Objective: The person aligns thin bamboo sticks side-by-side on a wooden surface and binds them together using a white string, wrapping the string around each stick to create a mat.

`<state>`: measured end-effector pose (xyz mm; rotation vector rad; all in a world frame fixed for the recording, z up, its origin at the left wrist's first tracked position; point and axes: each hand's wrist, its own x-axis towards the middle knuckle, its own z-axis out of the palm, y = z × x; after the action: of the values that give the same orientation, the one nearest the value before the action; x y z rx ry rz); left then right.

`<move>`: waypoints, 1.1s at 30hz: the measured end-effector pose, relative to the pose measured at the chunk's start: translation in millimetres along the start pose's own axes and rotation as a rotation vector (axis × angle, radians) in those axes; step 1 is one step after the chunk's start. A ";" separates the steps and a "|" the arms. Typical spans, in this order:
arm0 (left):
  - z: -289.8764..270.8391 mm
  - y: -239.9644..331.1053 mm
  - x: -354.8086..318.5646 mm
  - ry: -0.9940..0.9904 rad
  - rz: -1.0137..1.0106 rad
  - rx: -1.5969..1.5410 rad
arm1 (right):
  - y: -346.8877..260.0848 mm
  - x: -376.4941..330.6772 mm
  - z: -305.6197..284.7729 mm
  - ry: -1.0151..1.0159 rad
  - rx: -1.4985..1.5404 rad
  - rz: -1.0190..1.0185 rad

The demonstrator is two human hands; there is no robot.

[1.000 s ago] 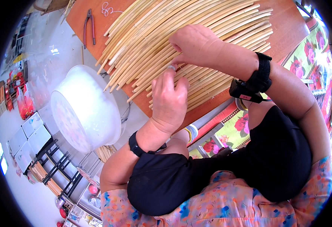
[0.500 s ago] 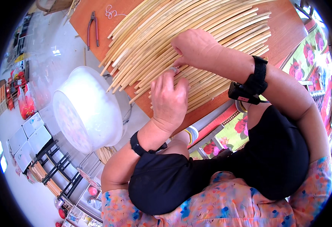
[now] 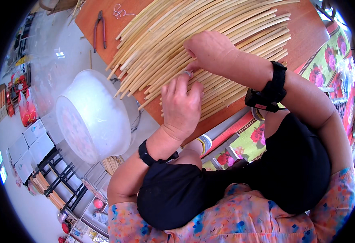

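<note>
Pale, thin cane-like sticks (image 3: 165, 44) lie side by side in a wide row on a reddish-brown wooden table (image 3: 311, 32). Over the near part of this row, my left hand (image 3: 182, 105) rests with bent fingers, their tips down among the sticks. My right hand (image 3: 210, 49) is just beyond it, curled palm down, thumb and forefinger drawn toward the left fingertips. Both hands look closed. Whatever lies between their fingers is hidden or too small to name.
Pliers with red handles (image 3: 99, 30) and a loop of white string (image 3: 122, 13) lie at the table's far left. A large translucent white tub (image 3: 104, 113) stands left of the table. Floral-patterned cloth (image 3: 321, 69) is on the right. Folded black-framed furniture (image 3: 60, 178) is at lower left.
Hardly anything differs. Both hands keep their places on the sticks, with only a very slight shift in the left fingers.
</note>
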<state>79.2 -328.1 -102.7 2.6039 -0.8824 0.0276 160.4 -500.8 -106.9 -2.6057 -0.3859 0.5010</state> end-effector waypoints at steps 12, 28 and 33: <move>-3.1 2.0 -1.4 0.006 -0.062 -0.085 | 1.6 -3.5 -3.3 0.031 0.004 -0.061; -5.8 3.9 -0.1 0.003 -0.041 0.059 | 1.2 -1.2 -2.2 0.032 0.009 -0.029; -4.0 1.3 0.3 -0.018 -0.050 0.044 | 0.4 -0.7 -3.8 0.021 0.014 -0.029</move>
<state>79.0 -327.8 -98.5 2.6698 -0.8311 0.0101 161.4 -502.8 -103.8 -2.5860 -0.4115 0.4644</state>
